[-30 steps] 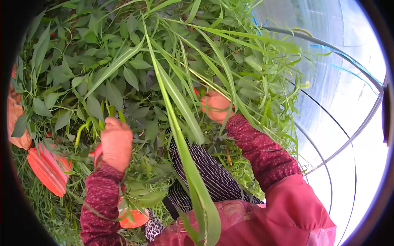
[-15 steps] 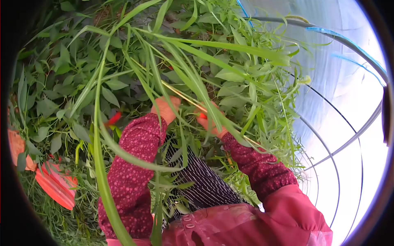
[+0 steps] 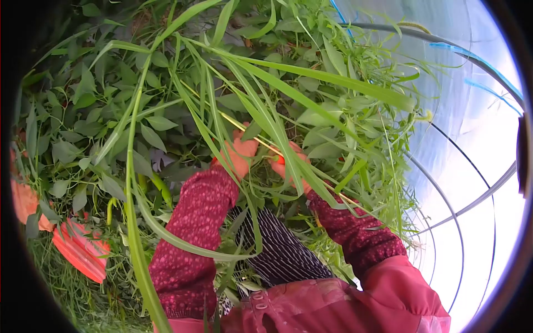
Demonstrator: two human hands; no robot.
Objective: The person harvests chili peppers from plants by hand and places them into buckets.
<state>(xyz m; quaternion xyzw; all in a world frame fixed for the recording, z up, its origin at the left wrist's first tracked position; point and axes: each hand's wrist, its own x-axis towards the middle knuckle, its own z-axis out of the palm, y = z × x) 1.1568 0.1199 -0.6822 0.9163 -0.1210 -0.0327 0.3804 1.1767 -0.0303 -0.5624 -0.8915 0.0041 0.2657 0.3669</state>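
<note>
Side by side among the pepper plants (image 3: 161, 123), both my hands are partly covered by long grass blades (image 3: 133, 166). My left hand (image 3: 242, 155) is bent round something hidden by leaves and its own back. Close to its right, my right hand (image 3: 291, 164) has its fingers closed on a red pepper (image 3: 278, 160), of which a small part shows. A pale dry stalk (image 3: 252, 133) crosses over between the two hands. Green peppers (image 3: 161, 190) hang among the leaves left of my left sleeve.
A red plastic container (image 3: 82, 250) stands in the grass at the lower left. Beyond it, at the left edge, is an orange-brown object (image 3: 25, 202). Curved hoops (image 3: 444, 197) and clear plastic sheeting (image 3: 433, 100) line the right side.
My left hand has moved right from the green peppers to beside my right hand. The grass blades have shifted left across the view. My right hand stays among the plants.
</note>
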